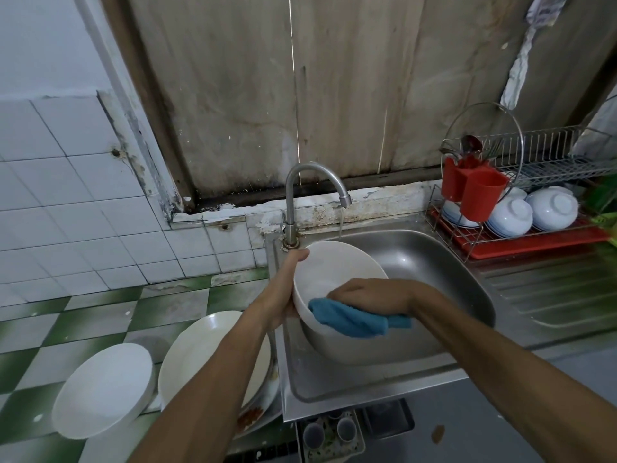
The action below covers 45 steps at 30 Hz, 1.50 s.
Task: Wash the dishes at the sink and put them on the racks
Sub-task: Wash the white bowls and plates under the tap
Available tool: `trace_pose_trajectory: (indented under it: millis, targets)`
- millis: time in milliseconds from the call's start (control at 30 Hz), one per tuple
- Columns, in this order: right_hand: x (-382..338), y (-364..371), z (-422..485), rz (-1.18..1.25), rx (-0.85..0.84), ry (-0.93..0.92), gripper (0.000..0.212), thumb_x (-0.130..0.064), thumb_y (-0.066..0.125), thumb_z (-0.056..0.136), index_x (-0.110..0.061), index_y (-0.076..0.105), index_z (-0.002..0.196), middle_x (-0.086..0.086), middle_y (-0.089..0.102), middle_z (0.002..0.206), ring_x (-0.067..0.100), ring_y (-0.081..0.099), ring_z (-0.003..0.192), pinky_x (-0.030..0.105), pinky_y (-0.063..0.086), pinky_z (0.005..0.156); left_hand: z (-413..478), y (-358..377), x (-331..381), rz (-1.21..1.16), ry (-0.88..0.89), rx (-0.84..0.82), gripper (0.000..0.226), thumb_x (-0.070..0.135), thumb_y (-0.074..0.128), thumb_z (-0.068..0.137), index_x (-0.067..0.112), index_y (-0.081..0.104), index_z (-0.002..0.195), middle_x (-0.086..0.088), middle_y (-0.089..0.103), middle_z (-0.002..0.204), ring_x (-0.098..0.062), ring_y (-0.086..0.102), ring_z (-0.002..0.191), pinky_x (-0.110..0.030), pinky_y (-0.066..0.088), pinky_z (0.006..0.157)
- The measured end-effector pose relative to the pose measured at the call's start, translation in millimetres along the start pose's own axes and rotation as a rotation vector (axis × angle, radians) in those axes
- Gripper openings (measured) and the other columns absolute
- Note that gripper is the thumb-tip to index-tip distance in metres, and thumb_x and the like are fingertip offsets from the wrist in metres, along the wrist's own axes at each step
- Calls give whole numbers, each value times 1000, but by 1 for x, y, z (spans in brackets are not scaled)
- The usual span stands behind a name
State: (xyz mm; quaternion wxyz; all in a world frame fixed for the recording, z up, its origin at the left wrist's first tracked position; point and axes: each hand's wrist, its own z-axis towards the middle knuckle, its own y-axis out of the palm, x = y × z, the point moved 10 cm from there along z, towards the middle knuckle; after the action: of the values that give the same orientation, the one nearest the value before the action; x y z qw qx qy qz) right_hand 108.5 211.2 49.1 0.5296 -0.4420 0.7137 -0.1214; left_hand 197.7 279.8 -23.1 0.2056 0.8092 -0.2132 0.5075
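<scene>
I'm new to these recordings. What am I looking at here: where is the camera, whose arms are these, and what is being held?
There is no machine here. The single picture comes from a wide-angle camera worn on a person's head, looking down at their own two bare arms; the wide lens is why straight edges look bent.

The left hand grips the rim of a large white bowl, held tilted over a steel sink. The right hand holds a blue cloth draped over the bowl's near rim, its fingers reaching inside the bowl. A thin stream of water runs from the tap.

Left of the sink, more white dishes lean on green-and-white tiles. On the right stands a wire rack with upturned bowls and a red cutlery holder.
</scene>
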Motion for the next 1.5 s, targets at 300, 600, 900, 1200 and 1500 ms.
trace_pose_trajectory:
  millis: [300,600,900,1200,1500]
  targets:
    - [-14,-13,-18,71,373,-220,19,-40,76,88,-31,65,100,-13,66,92,1,62,81,19,51,75,6,-2,-4,-4,-187,-122,76,80,41,86,18,69,119,-16,72,116,-35,66,108,-48,55,93]
    - [122,-51,-16,1408,1031,84,81,-72,82,50,-9,70,98,11,73,95,30,69,88,52,57,91,13,5,-6,-346,29,51,45,46,60,94,15,69,126,-14,71,121,-34,71,104,-45,59,84]
    - [39,-4,-24,-14,1345,-140,71,-58,22,103,-14,25,158,13,21,165,31,20,153,48,24,122,-6,20,-28,-565,39,502,31,30,36,105,10,60,104,-13,65,99,-24,62,76,-28,51,50]
    - [2,-58,-20,-275,990,-279,54,-47,33,104,-18,61,138,2,62,139,15,54,128,29,40,109,-15,36,47,-17,480,66,35,29,48,106,-2,66,107,-20,72,98,-36,69,90,-39,60,74]
    - [102,-63,-30,1036,917,-52,44,-42,41,106,-11,67,89,-1,67,73,15,63,72,30,49,72,-12,14,9,-391,96,317,39,53,62,91,20,72,111,-12,76,107,-36,73,94,-60,57,83]
